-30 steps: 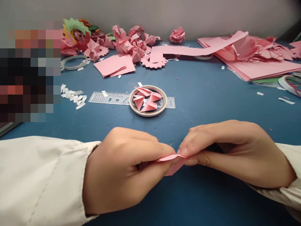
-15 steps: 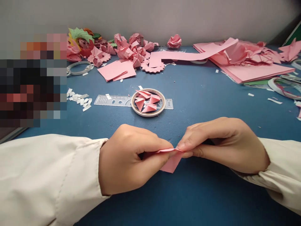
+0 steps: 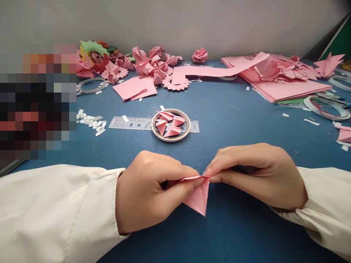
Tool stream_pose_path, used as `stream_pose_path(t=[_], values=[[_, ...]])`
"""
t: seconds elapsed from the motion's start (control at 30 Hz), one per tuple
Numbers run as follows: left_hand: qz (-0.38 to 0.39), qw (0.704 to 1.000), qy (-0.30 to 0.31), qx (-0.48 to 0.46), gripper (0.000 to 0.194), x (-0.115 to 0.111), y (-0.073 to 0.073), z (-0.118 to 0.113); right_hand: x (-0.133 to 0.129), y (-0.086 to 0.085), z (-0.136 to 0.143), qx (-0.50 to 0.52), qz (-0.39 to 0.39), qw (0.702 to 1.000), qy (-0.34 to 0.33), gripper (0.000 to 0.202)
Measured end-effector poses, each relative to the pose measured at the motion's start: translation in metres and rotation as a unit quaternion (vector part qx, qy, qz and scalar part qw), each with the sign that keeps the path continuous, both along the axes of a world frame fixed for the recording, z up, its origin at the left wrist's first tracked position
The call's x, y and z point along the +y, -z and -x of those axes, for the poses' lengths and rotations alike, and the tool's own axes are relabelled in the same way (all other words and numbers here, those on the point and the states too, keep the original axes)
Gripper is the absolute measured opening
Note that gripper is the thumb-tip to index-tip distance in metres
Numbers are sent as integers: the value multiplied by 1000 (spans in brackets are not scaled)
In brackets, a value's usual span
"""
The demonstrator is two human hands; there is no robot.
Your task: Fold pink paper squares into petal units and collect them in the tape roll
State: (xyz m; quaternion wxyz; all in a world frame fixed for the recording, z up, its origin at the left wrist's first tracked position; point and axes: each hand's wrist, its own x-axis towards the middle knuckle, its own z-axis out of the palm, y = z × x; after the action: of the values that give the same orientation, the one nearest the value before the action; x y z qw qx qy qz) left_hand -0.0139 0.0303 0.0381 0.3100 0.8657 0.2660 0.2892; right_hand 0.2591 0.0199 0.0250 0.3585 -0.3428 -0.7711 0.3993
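Between both hands is a small piece of folded pink paper (image 3: 199,199), its pointed corner hanging down toward me. My left hand (image 3: 156,193) pinches its left side between thumb and index finger, covering part of it. At the upper right corner, the thumb and fingertips of my right hand (image 3: 255,173) grip the edge. Beyond them lies a roll of tape (image 3: 187,134) with several folded pink paper pieces (image 3: 172,130) inside its ring. Under the roll is a clear stencil ruler (image 3: 117,123).
White paper scraps (image 3: 94,122) lie left of the ruler. Crumpled and folded pink pieces (image 3: 149,62) are heaped at the back, beside a long pink strip (image 3: 208,70). A pink paper stack (image 3: 296,87) and another tape roll (image 3: 309,108) are at the right. The blue table (image 3: 233,233) meets a wall behind.
The pink paper has turned in my hands; its lower part now hangs as a longer, sharper point. My right fingertips have shifted slightly left. The whole view has tilted a little.
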Motion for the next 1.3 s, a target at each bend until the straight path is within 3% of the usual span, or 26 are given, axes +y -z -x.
stream_pose_path(t=[0.13, 0.43, 0.63, 0.87, 1.07, 1.3], values=[[11, 1000, -7, 8, 33, 1, -1, 0, -1, 0, 0, -27, -66, 997, -12, 2], [24, 1000, -7, 10, 32, 2, -2, 0, -4, 0, 2, -72, -184, 980, -28, 15], [28, 999, -8, 15, 32, 2, -2, 0, -8, 0, 7, -92, -247, 964, 29, 20], [36, 999, -8, 13, 31, 2, -3, 1, -8, 6, 5, -132, -243, 960, 51, 16], [20, 1000, -11, 14, 33, 2, -2, -1, -3, 5, 1, -110, -266, 958, -23, 18], [-14, 1000, -10, 20, 31, 1, 0, -3, -2, 6, -2, -114, -234, 965, -24, 19]])
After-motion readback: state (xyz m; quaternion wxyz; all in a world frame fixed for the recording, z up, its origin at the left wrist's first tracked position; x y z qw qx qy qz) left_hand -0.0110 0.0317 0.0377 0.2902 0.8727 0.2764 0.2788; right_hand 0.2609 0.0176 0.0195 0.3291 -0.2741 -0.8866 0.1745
